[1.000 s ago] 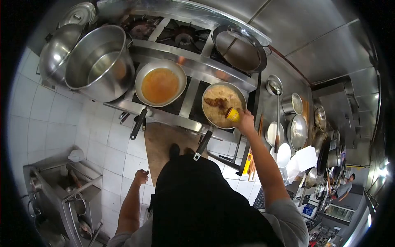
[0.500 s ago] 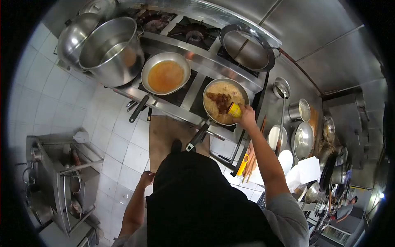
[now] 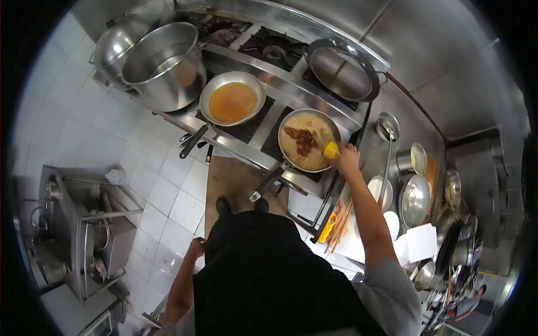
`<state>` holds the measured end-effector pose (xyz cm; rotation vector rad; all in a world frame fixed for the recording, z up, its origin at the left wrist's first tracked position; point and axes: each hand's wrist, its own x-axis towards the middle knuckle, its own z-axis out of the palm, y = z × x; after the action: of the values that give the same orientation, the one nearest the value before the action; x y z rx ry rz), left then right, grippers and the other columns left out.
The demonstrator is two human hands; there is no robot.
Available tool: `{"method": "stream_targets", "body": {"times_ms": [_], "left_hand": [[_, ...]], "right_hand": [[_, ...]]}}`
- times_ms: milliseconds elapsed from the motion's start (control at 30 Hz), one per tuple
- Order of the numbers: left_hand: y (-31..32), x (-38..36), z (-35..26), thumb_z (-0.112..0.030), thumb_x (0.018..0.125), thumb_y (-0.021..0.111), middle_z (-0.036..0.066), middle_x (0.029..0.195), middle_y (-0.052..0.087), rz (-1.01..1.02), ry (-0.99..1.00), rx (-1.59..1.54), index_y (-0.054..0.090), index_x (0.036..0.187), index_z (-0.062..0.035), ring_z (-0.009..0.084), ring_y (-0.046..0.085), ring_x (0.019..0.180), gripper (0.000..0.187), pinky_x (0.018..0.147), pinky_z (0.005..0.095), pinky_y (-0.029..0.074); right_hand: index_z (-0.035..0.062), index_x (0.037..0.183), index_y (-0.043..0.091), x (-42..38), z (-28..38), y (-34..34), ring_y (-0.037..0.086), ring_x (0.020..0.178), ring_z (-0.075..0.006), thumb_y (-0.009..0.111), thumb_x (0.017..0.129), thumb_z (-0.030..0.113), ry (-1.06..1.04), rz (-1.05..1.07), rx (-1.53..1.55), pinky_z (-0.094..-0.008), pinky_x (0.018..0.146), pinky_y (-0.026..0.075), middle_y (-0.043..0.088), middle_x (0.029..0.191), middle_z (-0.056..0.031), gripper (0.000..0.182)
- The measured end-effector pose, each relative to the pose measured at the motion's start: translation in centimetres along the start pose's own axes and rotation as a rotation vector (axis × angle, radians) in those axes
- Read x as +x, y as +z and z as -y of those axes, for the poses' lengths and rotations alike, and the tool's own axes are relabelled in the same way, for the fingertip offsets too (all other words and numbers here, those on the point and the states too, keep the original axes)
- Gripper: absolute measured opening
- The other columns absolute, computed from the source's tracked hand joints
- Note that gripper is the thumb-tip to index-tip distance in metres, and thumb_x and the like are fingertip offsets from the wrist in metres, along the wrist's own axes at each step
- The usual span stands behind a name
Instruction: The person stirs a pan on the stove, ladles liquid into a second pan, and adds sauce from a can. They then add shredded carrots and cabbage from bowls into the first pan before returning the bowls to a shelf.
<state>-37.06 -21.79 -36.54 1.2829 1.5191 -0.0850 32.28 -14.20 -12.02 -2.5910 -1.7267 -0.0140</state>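
My right hand (image 3: 347,159) holds a small yellow container (image 3: 332,150) tilted at the right rim of a frying pan (image 3: 307,140). That pan holds pale food with a streak of dark brown sauce across its middle. It sits on the front right burner of a steel stove (image 3: 269,115), its handle pointing toward me. My left hand (image 3: 196,247) hangs at my side near my hip, fingers loosely curled, holding nothing.
A second pan (image 3: 232,102) with orange liquid is on the front left burner. A big steel pot (image 3: 162,64) stands at the left, an empty wok (image 3: 341,70) at the back right. Bowls, lids and a ladle (image 3: 386,145) crowd the right counter. A steel rack (image 3: 78,229) stands at the left.
The yellow container has moved from over the pan's middle to its right rim. The brown sauce streak in the pan has grown longer. My view has shifted slightly.
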Motion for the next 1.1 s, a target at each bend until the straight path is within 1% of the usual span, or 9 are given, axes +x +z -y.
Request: {"method": "stream_targets", "body": {"times_ms": [133,333,600,667,733,800,833,900,1100], "left_hand": [[1.0,0.4,2.8,-0.023,0.088,0.064,0.022,0.080,0.069,-0.033,-0.122,-0.365,0.067,0.096,0.0024,0.0289,0.069,0.072,0.027,0.065,0.0378,0.055],[-0.9,-4.0,-0.3,-0.028,0.088,0.063,0.020,0.086,0.070,-0.127,0.050,0.185,0.068,0.096,0.0025,0.0344,0.068,0.085,0.032,0.074,0.0383,0.055],[-4.9,-8.6,-3.1,-0.025,0.091,0.060,0.014,0.070,0.066,-0.068,-0.159,-0.305,0.066,0.102,0.0017,0.0174,0.063,0.057,0.030,0.052,0.0321,0.052],[-5.7,-8.1,-0.9,-0.031,0.088,0.063,0.015,0.070,0.067,-0.103,-0.113,-0.103,0.067,0.096,0.0020,0.0215,0.064,0.057,0.034,0.051,0.0332,0.052],[-7.0,-8.6,1.1,-0.035,0.087,0.064,0.016,0.072,0.068,-0.127,-0.132,-0.151,0.067,0.097,0.0019,0.0239,0.067,0.062,0.038,0.055,0.0357,0.054],[-7.0,-6.2,8.6,-0.038,0.089,0.060,0.016,0.076,0.069,-0.177,0.264,0.214,0.068,0.096,-0.0009,0.0303,0.069,0.071,0.039,0.063,0.0416,0.055],[-7.2,-5.5,11.3,-0.040,0.089,0.057,0.017,0.079,0.070,-0.255,0.456,0.429,0.069,0.096,-0.0027,0.0339,0.069,0.077,0.039,0.068,0.0449,0.055],[-9.7,-6.9,11.8,-0.036,0.089,0.054,0.019,0.083,0.069,-0.076,0.075,0.240,0.070,0.092,-0.0057,0.0363,0.066,0.078,0.034,0.070,0.0466,0.053],[-17.8,0.2,21.5,-0.033,0.085,0.057,0.020,0.081,0.068,0.324,0.569,0.900,0.068,0.090,-0.0065,0.0369,0.066,0.073,0.030,0.065,0.0461,0.053]], "right_hand": [[0.0145,0.126,0.056,-0.8,1.2,-2.5,0.056,0.103,-0.0362,0.082,0.060,0.032,0.053,0.037,0.056,-0.0478,0.083,0.046,0.059,0.106,-0.0171,0.074],[0.0103,0.125,0.055,-1.1,1.7,-1.3,0.055,0.107,-0.0372,0.084,0.059,0.035,0.141,0.005,0.082,-0.0476,0.089,0.045,0.059,0.110,-0.0196,0.077],[0.0064,0.125,0.053,-0.2,2.7,0.2,0.058,0.104,-0.0405,0.079,0.068,0.036,0.167,-0.207,0.232,-0.0480,0.092,0.046,0.061,0.112,-0.0216,0.069],[0.0027,0.121,0.053,0.1,3.9,-0.5,0.059,0.105,-0.0405,0.079,0.069,0.039,0.355,-0.035,0.218,-0.0481,0.093,0.046,0.061,0.114,-0.0225,0.069],[0.0024,0.118,0.054,-0.3,6.3,-2.3,0.060,0.103,-0.0402,0.081,0.066,0.044,0.417,-0.188,0.221,-0.0481,0.090,0.048,0.061,0.114,-0.0238,0.072],[0.0020,0.116,0.054,-0.2,7.2,-2.9,0.061,0.101,-0.0405,0.081,0.066,0.049,0.281,-0.486,0.460,-0.0478,0.086,0.050,0.061,0.112,-0.0250,0.074],[0.0013,0.115,0.054,0.1,6.1,-1.1,0.061,0.099,-0.0409,0.079,0.069,0.050,0.440,-0.310,0.316,-0.0475,0.085,0.050,0.061,0.109,-0.0246,0.071],[-0.0006,0.114,0.054,-0.7,4.6,1.3,0.062,0.097,-0.0413,0.075,0.075,0.050,0.637,-0.237,0.253,-0.0465,0.084,0.050,0.063,0.106,-0.0244,0.067],[0.0007,0.118,0.052,-12.9,16.4,-2.8,0.062,0.092,-0.0228,0.077,0.078,0.027,0.617,-0.750,0.971,-0.0363,0.082,0.050,0.064,0.106,-0.0121,0.054]]}}
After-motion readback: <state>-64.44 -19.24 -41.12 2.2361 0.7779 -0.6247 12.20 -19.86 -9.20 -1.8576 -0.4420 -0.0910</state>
